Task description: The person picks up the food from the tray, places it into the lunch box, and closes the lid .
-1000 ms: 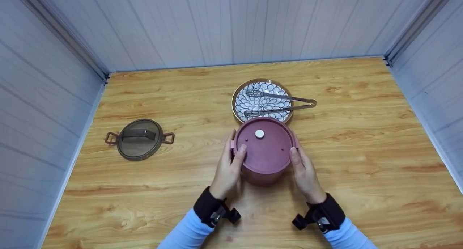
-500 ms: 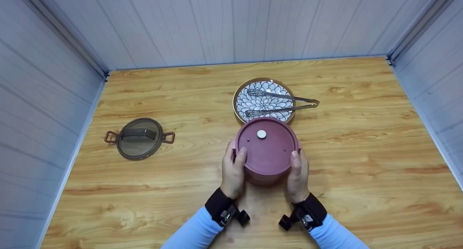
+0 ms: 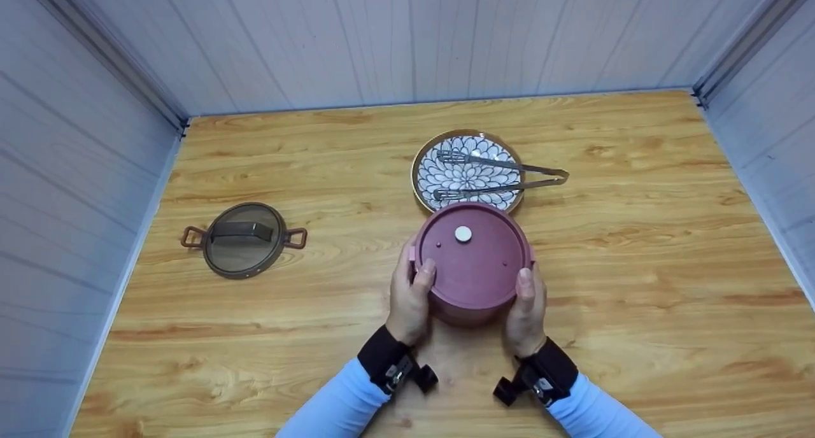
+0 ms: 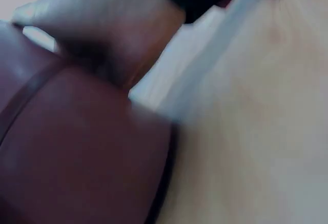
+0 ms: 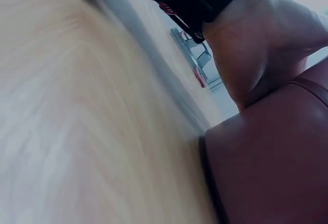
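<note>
A maroon lidded pot (image 3: pixel 474 266) with a white knob on its lid stands in front of the plate, overlapping its near edge in the head view. At its left side my left hand (image 3: pixel 409 301) grips the pot, thumb over the lid's rim. My right hand (image 3: pixel 527 314) holds the opposite side the same way. Most fingers of both hands are hidden behind the pot. In the left wrist view the pot's wall (image 4: pixel 87 147) fills the lower left, under the left hand (image 4: pixel 118 24). The right wrist view shows the right hand (image 5: pixel 261 44) against the pot's side (image 5: pixel 271 157).
Beyond the pot lies a petal-patterned plate (image 3: pixel 423 170) with metal tongs (image 3: pixel 544 176) across it, their bent end over the right rim. A small round pan with a glass lid (image 3: pixel 245 240) and two brown handles rests at the left. Pale panelled walls (image 3: pixel 414 43) border the wooden table (image 3: pixel 637 234).
Both wrists have drawn inward, closer together, while the hands keep hold of the pot. The pot barely shifts; the whole head view moves slightly.
</note>
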### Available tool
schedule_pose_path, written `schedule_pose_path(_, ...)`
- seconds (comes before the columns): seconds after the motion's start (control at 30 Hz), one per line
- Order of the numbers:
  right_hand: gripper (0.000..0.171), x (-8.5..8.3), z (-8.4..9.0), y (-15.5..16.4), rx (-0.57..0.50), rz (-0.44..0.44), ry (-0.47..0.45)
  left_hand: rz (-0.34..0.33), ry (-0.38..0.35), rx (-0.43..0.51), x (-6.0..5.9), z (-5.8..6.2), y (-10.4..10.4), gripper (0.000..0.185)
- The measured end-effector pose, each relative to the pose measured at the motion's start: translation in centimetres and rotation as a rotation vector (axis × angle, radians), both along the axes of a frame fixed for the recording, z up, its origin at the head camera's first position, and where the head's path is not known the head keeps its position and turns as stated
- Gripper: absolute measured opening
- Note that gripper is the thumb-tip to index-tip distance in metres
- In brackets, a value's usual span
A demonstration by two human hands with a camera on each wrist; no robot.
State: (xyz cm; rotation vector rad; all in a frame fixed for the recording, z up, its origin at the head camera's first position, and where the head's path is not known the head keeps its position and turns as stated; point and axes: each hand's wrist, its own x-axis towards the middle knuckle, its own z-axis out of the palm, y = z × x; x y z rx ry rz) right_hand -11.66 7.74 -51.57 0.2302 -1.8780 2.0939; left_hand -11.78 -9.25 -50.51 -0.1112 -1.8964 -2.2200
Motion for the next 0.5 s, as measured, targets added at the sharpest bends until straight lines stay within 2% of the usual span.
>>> schedule_pose_path(0.1, 0.06, -0.1, 0.4, 0.4, -0.006, 0.039, -0.027, -0.067, -0.006, 0.026, -0.2, 0.3, -0.2, 0.06)
schedule_pose_path(0.23, 0.059, -0.4, 1.1, 0.6, -0.068, 0.108, -0.086, -0.074, -0.003, 0.017, -0.4, 0.7, -0.4, 0.063)
schedule_pose_path(0.3, 0.059, -0.6, 1.3, 0.6, -0.096, 0.129, -0.107, -0.092, -0.013, 0.044, -0.4, 0.8, -0.5, 0.064)
schedule_pose_path(0.43, 0.059, -0.7, 1.4, 0.0, -0.143, 0.128, -0.116, -0.164, -0.059, 0.131, -0.3, 0.9, -1.0, 0.064)
schedule_pose_path(0.5, 0.058, -0.6, 1.3, -0.2, -0.154, 0.111, -0.112, -0.177, -0.079, 0.158, -0.2, 0.8, -1.1, 0.065)
